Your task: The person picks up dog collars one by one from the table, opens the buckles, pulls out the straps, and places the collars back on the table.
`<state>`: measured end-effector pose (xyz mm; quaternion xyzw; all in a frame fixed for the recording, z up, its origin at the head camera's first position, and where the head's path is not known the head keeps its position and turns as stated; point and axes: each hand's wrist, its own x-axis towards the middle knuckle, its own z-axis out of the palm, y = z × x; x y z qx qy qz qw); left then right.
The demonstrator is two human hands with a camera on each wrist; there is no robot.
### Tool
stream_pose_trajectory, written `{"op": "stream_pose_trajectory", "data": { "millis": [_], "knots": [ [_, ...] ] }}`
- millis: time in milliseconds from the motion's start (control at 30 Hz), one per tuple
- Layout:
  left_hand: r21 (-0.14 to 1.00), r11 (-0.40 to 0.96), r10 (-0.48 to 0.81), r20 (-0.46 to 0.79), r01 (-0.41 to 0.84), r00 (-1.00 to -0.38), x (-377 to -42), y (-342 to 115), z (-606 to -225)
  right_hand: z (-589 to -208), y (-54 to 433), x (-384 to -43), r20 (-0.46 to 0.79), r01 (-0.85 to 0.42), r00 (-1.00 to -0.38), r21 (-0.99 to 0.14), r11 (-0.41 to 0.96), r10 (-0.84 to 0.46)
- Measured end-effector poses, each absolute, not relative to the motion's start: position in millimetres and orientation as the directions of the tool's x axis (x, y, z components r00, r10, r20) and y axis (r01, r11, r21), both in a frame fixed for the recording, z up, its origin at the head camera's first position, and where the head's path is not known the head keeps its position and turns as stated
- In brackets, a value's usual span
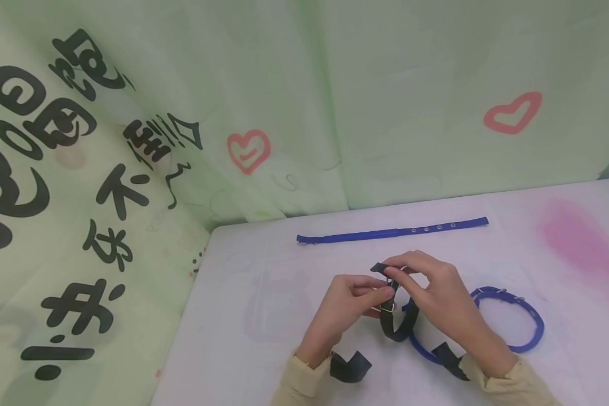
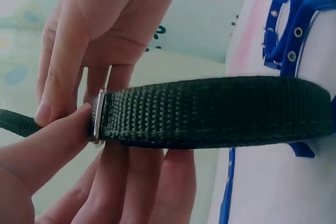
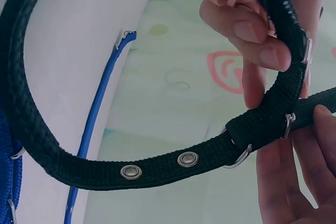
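Observation:
A black woven collar [image 1: 398, 334] with metal eyelets hangs in a loop between my two hands, above the table. My left hand [image 1: 337, 307] holds it by the metal buckle [image 2: 98, 116], with the thumb on the near side and fingers behind. My right hand [image 1: 438, 296] pinches the strap's free end [image 1: 379, 268], which sticks out past the buckle. In the right wrist view, the strap [image 3: 157, 169] with its eyelets runs into the buckle hardware. Part of the buckle is hidden behind the fingers.
A blue collar [image 1: 355, 235] lies stretched out near the table's back edge. On the right, a blue looped collar [image 1: 538, 327] lies partly under my right forearm. Another blue arc [image 1: 422, 351] shows behind the black collar. A green curtain [image 1: 396, 113] stands behind the table.

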<state>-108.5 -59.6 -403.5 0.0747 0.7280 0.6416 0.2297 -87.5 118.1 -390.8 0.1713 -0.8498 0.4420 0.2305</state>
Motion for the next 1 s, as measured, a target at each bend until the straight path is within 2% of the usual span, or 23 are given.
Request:
{"op": "stream_pose_trajectory", "data": {
  "millis": [167,333,600,1000],
  "knots": [
    [0.971,0.095,0.393,-0.239,-0.219,-0.888,-105.8,-55.7,-406.2,-391.3,119.0,-87.1,0.54,-0.49,-0.838,-0.678,0.548,-0.081],
    [0.967,0.085,0.361,-0.254,-0.24,-0.897,-103.4,-50.9,-406.5,-394.0,121.7,-88.2,0.539,-0.504,-0.834,-0.657,0.56,-0.118],
    [0.968,0.071,0.294,-0.249,-0.239,-0.923,-102.3,-47.7,-406.8,-392.7,126.5,-88.8,0.587,-0.574,-0.785,-0.573,0.585,-0.196],
    [0.974,0.063,0.262,-0.226,-0.217,-0.938,-96.1,-45.3,-400.2,-394.2,127.6,-86.3,0.566,-0.525,-0.803,-0.525,0.67,-0.186]
  ]
}}
